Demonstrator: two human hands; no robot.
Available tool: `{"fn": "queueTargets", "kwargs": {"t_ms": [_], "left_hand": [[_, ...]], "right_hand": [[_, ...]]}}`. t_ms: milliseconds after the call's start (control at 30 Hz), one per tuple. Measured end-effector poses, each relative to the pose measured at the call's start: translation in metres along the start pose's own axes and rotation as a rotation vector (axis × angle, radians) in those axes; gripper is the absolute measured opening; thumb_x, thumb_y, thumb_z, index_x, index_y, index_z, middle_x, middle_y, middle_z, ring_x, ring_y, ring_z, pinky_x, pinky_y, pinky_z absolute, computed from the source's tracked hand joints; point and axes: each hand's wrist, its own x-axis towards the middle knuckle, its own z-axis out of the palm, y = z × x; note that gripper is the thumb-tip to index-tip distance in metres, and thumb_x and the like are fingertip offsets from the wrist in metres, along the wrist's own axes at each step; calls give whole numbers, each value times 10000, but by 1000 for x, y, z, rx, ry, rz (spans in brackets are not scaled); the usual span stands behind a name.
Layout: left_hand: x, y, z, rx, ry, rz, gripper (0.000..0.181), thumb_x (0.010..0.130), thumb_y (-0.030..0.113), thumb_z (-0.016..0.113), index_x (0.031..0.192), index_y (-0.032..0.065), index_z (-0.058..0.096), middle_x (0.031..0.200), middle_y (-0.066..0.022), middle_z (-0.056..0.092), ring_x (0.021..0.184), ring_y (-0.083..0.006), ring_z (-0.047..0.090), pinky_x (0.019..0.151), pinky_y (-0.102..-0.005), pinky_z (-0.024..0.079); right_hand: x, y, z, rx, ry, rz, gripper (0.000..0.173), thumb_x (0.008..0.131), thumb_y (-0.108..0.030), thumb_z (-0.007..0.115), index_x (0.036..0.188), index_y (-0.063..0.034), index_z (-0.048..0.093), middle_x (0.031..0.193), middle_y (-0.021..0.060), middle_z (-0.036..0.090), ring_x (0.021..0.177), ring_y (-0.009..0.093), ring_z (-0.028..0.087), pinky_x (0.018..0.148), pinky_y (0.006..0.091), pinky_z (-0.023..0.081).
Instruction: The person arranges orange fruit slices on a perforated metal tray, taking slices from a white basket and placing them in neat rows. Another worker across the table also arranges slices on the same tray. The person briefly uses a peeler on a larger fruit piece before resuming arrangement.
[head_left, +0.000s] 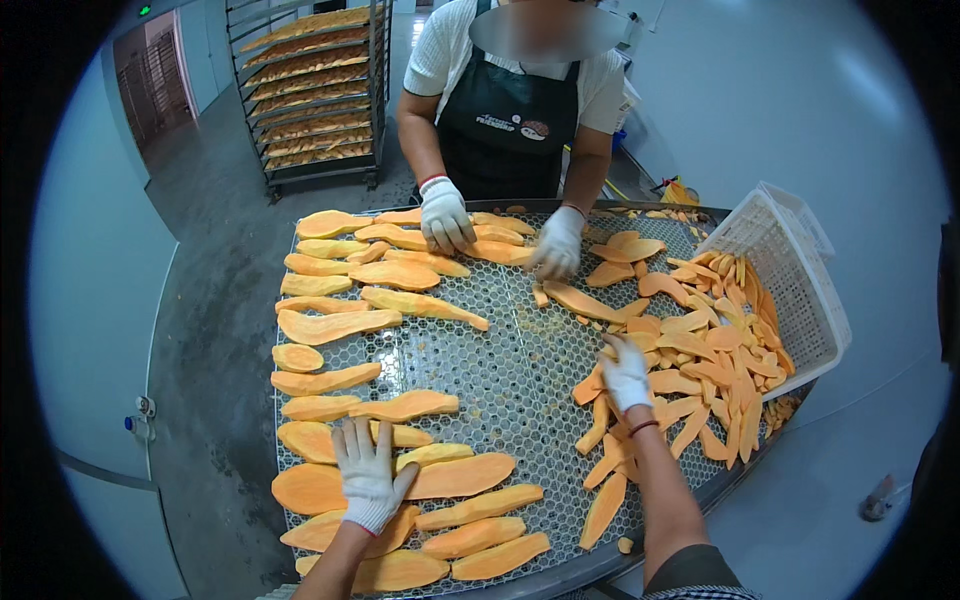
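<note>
My left hand (369, 472), in a white knit glove, lies flat with fingers spread over orange slices, probably sweet potato (465, 475), set in rows on a mesh tray (480, 375). At the near edge of a heap of slices (686, 343), my right hand (626, 371), gloved too, touches the pieces; whether its fingers grip one cannot be told. Across the table, a person in a dark apron (510, 112) has one gloved hand (445, 217) on the far rows. That person's other gloved hand (558, 244), blurred, is just above a long slice (581, 301).
A white perforated plastic crate (814, 300) lies tipped on its side at the right, slices spilling from it. Behind the table at the left stands a wheeled metal rack (379, 97) with trays of slices. A dark raised rim (600, 562) borders the table's near right side.
</note>
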Motion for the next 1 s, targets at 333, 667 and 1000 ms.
{"fn": "queueTargets", "kwargs": {"t_ms": [333, 667, 1000], "left_hand": [[-50, 16, -49, -38, 37, -100, 745, 767, 399, 768, 1365, 24, 529, 1447, -289, 393, 1368, -517, 342, 1165, -651, 224], [11, 75, -43, -5, 87, -119, 710, 793, 421, 776, 1360, 58, 553, 1389, -292, 444, 1319, -498, 404, 1140, -644, 267], [49, 11, 11, 111, 32, -150, 696, 850, 515, 720, 1375, 92, 546, 1457, -313, 404, 1376, -497, 369, 1155, -639, 244]], "right_hand": [[76, 110, -1, -544, -386, -208, 408, 792, -79, 712, 1190, -71, 619, 1214, 186, 620, 1152, 380, 598, 998, 476, 485], [41, -30, -39, 234, -356, -384, 286, 899, -119, 671, 1139, -15, 554, 990, 221, 688, 933, 405, 687, 826, 443, 546], [12, -147, 102, 312, -354, -690, 576, 853, -210, 744, 1388, -119, 553, 1376, 172, 575, 1227, 393, 571, 1051, 474, 464]]}}
